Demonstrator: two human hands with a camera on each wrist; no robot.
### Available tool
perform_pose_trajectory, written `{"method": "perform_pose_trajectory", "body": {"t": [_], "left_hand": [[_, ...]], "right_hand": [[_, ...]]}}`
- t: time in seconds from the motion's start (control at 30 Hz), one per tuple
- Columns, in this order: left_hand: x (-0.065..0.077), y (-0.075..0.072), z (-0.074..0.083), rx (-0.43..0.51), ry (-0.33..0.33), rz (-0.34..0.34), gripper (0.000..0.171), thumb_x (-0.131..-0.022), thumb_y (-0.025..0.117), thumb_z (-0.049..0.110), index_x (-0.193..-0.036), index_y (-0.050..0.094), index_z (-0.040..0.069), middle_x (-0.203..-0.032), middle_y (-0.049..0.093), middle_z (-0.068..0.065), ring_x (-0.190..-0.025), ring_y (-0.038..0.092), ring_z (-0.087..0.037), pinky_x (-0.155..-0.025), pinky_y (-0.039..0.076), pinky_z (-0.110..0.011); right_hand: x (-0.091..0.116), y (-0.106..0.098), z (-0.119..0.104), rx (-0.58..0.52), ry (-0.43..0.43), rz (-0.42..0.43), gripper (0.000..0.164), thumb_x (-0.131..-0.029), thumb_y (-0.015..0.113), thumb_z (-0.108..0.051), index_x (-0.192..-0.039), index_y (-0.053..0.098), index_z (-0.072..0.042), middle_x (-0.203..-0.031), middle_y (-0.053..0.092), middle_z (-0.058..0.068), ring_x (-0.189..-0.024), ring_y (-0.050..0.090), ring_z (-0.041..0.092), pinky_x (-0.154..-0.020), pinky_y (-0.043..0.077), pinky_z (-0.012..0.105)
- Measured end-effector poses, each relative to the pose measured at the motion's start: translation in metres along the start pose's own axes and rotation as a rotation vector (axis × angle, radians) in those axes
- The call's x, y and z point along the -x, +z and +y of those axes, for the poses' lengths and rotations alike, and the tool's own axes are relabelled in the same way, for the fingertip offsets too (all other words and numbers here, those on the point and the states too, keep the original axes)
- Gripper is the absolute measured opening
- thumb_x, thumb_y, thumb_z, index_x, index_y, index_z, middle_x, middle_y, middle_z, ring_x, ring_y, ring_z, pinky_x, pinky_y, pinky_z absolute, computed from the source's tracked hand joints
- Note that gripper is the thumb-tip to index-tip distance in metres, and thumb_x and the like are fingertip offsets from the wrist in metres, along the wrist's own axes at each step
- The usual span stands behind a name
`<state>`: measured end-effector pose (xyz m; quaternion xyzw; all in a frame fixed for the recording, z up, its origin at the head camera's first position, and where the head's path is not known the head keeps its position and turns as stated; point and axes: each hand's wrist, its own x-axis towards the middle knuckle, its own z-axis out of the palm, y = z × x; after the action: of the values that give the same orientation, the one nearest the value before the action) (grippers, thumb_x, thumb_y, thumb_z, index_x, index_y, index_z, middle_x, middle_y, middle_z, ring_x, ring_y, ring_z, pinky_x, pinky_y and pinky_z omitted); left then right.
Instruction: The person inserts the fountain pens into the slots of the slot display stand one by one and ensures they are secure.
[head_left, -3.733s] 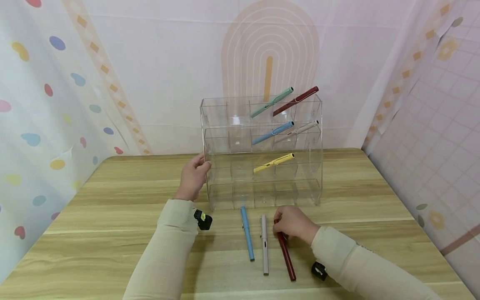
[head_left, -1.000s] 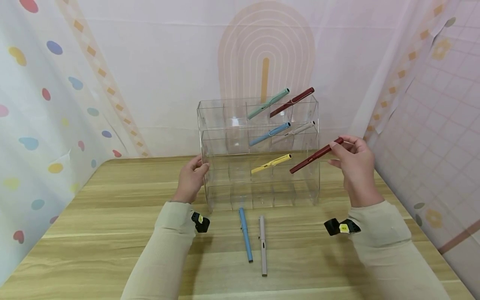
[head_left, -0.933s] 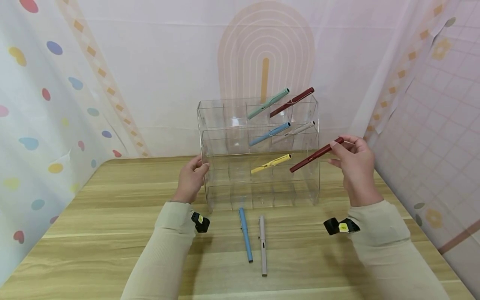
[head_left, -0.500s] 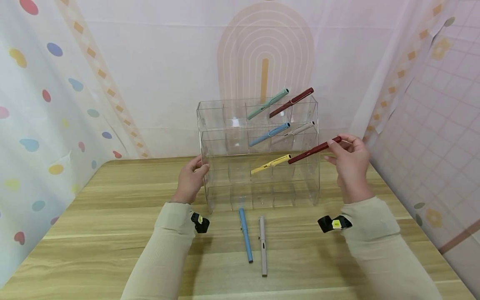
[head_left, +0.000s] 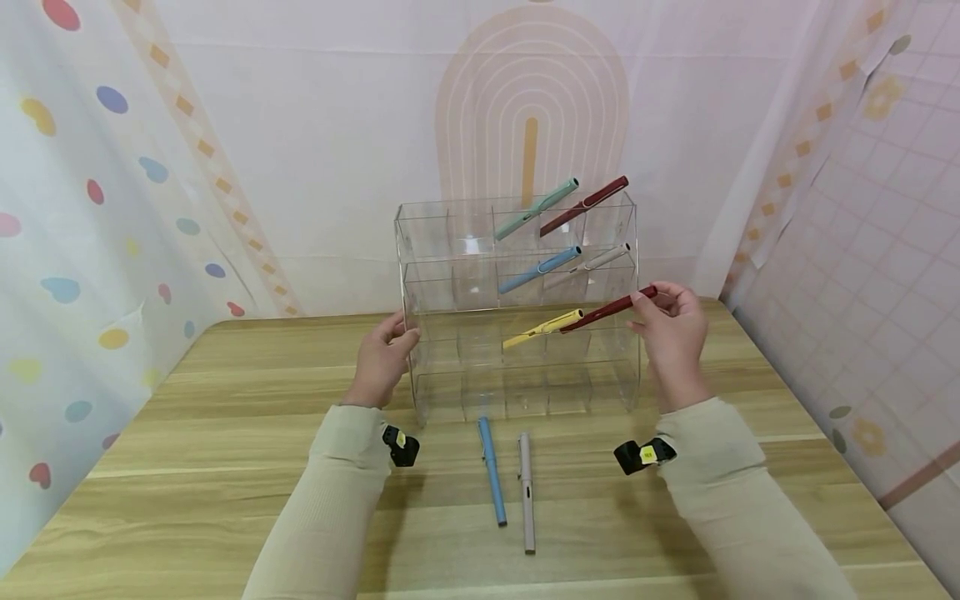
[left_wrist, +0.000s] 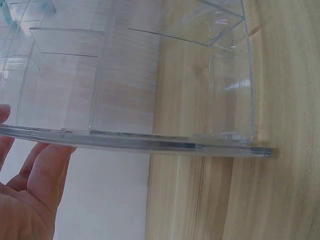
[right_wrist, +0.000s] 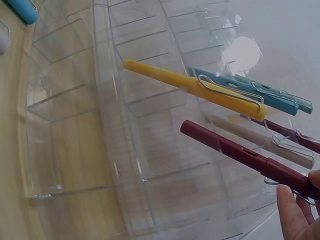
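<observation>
A clear acrylic pen rack (head_left: 483, 310) with stepped tiers stands on the wooden table. My left hand (head_left: 384, 358) grips its left side panel (left_wrist: 150, 142), thumb on one face and fingers on the other. Between thumb and fingers of my right hand (head_left: 673, 342) is a dark red pen (head_left: 607, 312), pinched near its cap end. It slants down to the left, its lower end at the third tier, just right of a yellow pen (head_left: 543, 328). The right wrist view shows the red pen's barrel (right_wrist: 225, 147) beside the yellow one; whether it touches the rack is unclear.
Higher tiers hold a green pen (head_left: 537, 208), another dark red pen (head_left: 583, 207), a blue pen (head_left: 540, 269) and a pale grey pen (head_left: 600, 258). In front of the rack, a blue pen (head_left: 492, 471) and a greyish-pink pen (head_left: 527, 492) lie on the table (head_left: 225, 467).
My right hand picked the dark red pen up from the table, brought it to the rack's right side, then moved left and slightly down with it. The left hand stays on the rack.
</observation>
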<state>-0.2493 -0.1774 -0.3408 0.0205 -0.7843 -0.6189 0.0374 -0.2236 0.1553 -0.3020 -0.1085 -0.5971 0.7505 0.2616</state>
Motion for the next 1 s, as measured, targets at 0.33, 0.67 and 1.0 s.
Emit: {"method": "perform_pose_trajectory", "body": {"t": [0.33,0.67,1.0], "left_hand": [[0.001,0.001,0.001,0.022,-0.009,-0.007,0.049,-0.099,0.050,0.014,-0.147,0.042,0.014,-0.131,0.048,-0.018,-0.121,0.049,-0.030,-0.095,0.046,-0.050],[0.004,0.001,0.003,0.044,-0.023,-0.008,0.048,-0.100,0.050,0.015,-0.147,0.041,0.012,-0.135,0.046,-0.019,-0.123,0.047,-0.031,-0.098,0.043,-0.052],[0.005,0.000,0.003,0.048,-0.021,-0.014,0.048,-0.100,0.049,0.015,-0.148,0.040,0.012,-0.136,0.045,-0.019,-0.124,0.046,-0.031,-0.100,0.042,-0.053]], "right_hand": [[0.007,0.005,0.012,-0.036,0.004,-0.023,0.019,-0.087,0.064,0.006,-0.102,0.055,-0.002,-0.082,0.054,-0.004,-0.071,0.058,0.004,-0.055,0.051,0.017],[0.007,0.008,0.024,-0.022,0.026,-0.037,0.021,-0.086,0.063,0.007,-0.099,0.055,-0.006,-0.085,0.054,-0.004,-0.074,0.058,0.003,-0.055,0.051,0.016],[0.011,0.011,0.032,-0.021,0.025,-0.049,0.021,-0.087,0.062,0.008,-0.104,0.054,0.000,-0.087,0.054,-0.002,-0.074,0.059,0.003,-0.055,0.052,0.017]]}}
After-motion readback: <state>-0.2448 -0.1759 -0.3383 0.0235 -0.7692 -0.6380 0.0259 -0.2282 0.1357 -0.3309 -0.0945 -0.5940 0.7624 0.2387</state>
